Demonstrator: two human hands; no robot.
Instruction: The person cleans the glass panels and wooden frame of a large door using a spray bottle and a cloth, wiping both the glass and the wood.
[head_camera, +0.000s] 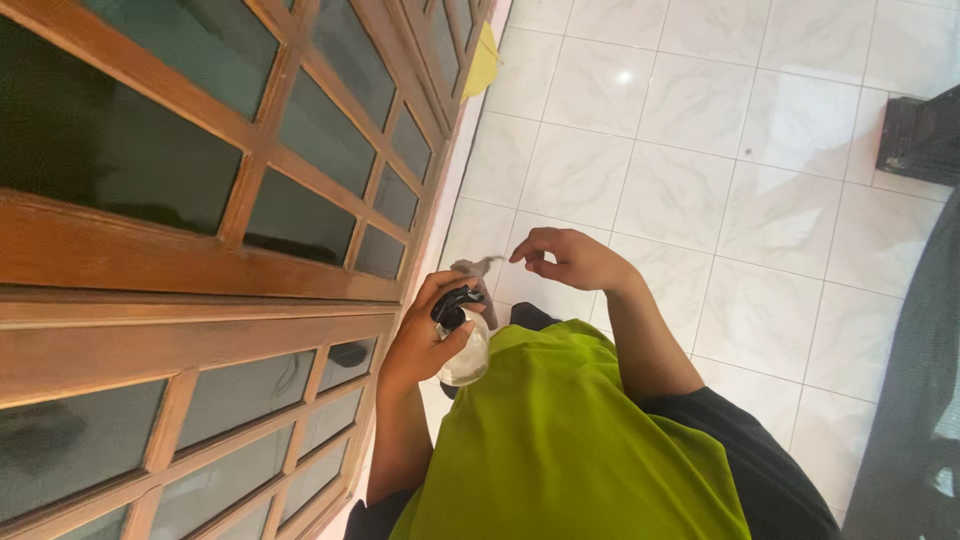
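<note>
Presently left hand (425, 335) grips a light, slick spray bottle (466, 352), best held at its neck; right hand (570, 258), beside it, pinches a soft grey cloth (478, 268).

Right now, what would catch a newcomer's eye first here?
The brown wooden-framed door with dark glass panes fills the left. At centre, the left hand holds a clear spray bottle with a black trigger head; the right hand pinches a small grey cloth above the white marble-tiled floor.
</note>
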